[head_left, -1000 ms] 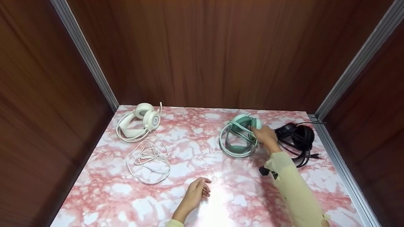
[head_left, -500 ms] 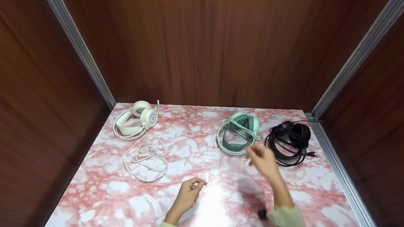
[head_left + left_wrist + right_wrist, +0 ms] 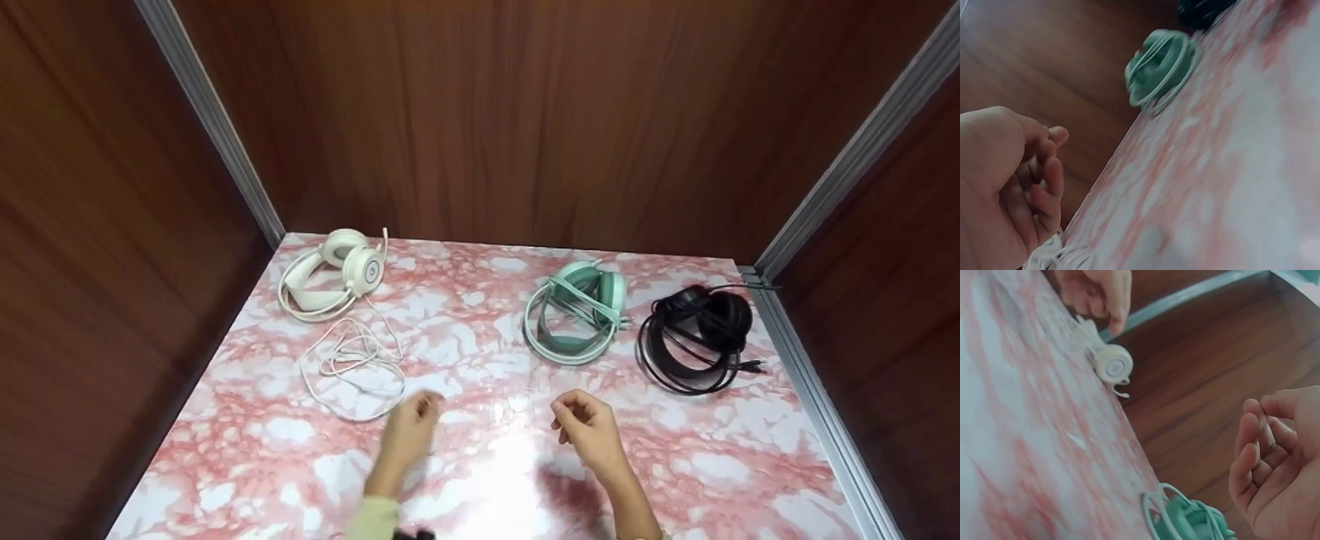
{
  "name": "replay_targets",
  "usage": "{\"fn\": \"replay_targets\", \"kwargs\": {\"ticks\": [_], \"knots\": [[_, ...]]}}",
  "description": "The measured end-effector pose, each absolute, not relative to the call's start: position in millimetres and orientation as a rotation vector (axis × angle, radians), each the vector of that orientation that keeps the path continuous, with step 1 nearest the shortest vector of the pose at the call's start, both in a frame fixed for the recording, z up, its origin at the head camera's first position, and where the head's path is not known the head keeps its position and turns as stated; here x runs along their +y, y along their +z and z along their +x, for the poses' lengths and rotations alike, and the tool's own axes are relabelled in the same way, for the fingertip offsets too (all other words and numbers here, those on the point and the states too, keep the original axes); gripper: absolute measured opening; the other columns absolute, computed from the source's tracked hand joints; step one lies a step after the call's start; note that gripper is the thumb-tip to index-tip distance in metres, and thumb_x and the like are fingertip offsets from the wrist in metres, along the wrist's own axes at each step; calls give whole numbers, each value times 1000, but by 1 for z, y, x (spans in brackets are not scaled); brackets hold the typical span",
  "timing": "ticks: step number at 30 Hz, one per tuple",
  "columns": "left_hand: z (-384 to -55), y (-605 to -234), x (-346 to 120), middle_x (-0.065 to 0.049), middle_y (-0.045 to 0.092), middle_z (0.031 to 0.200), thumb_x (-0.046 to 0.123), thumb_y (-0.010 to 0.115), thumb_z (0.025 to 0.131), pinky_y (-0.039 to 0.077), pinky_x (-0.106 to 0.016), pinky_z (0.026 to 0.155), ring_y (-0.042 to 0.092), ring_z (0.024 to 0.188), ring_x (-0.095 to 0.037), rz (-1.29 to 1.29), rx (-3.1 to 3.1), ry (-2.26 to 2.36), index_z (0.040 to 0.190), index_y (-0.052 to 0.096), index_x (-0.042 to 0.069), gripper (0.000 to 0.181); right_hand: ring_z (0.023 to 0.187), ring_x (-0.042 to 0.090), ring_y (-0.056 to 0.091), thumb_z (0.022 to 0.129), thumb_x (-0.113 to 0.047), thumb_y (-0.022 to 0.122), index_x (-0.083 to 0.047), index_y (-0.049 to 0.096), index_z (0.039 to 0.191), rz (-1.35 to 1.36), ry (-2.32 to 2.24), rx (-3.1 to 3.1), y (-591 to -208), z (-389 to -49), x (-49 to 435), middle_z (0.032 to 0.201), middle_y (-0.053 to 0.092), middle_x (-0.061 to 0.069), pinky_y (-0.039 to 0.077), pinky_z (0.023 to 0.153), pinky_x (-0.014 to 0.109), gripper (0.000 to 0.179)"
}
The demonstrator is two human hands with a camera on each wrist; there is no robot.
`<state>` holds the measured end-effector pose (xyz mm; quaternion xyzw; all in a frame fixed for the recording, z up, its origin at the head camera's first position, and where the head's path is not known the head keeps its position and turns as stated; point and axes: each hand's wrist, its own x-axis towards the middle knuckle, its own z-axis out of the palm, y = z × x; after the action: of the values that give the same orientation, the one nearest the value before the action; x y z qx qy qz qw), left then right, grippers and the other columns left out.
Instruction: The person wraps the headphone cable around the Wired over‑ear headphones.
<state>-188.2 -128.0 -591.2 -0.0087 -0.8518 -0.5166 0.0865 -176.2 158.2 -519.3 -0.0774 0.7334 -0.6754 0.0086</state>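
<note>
My left hand [image 3: 407, 435] hovers just in front of the loose white cable [image 3: 345, 366], its fingers loosely curled around nothing. That cable runs from a white headset [image 3: 365, 271] lying at the back left, with its boom mic pointing up. To the right, my right hand [image 3: 594, 439] is also in the air with bent fingers and a bare palm, as the right wrist view shows. Beyond it lies a mint-green headset [image 3: 613, 294], its cord wrapped around the earcups and headband. A black headset [image 3: 726, 319] with a coiled black cord sits at the far right.
The red-and-white marbled tabletop [image 3: 480, 337] ends at a brown wood-grain back panel [image 3: 480, 135]. Similar panels stand on both sides. Grey metal rails [image 3: 821, 420] run along the right edge and up the corners. Glare brightens the front middle of the table.
My right hand has come away from the green headset and drawn back toward me. My left hand has shifted left, closer to the white cable. All three headsets stay in place.
</note>
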Motion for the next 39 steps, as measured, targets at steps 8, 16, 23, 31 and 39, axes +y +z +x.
{"fn": "replay_targets", "kwargs": {"ticks": [8,16,23,31,39], "knots": [[-269,-562,-205,-18,57,108,13,59,92,43,-50,88,54,101,-38,183,-2524,-1070,114,62,0,26,54,18,54,95,1,57,8,59,89,-289,-2085,2206,-531,-176,136,71,59,22,49,51,26,10],[-341,-556,-271,-27,32,145,11,57,88,35,-67,94,29,126,-58,312,-2782,-677,136,40,-8,55,52,16,54,93,7,56,5,60,92,-426,-2033,2223,-535,-178,108,76,61,23,51,49,30,5],[-371,-570,-302,-26,22,153,5,55,87,16,-71,104,7,131,-66,290,-2998,-349,148,28,-1,67,51,13,54,95,0,57,0,61,94,-497,-1924,2214,-564,-184,94,72,62,16,52,48,34,4],[-372,-589,-300,-34,50,118,-1,56,84,25,-65,102,41,117,-57,216,-2980,-288,118,56,-6,35,55,28,58,93,1,57,-6,63,94,-510,-1841,2288,-568,-182,83,84,62,8,50,50,26,10],[-352,-605,-266,-29,55,99,-5,57,79,44,-58,74,58,79,-49,47,-2800,-407,103,63,-4,24,52,23,57,93,3,56,-4,63,95,-581,-1848,2280,-567,-190,76,79,63,11,50,48,26,10]]}}
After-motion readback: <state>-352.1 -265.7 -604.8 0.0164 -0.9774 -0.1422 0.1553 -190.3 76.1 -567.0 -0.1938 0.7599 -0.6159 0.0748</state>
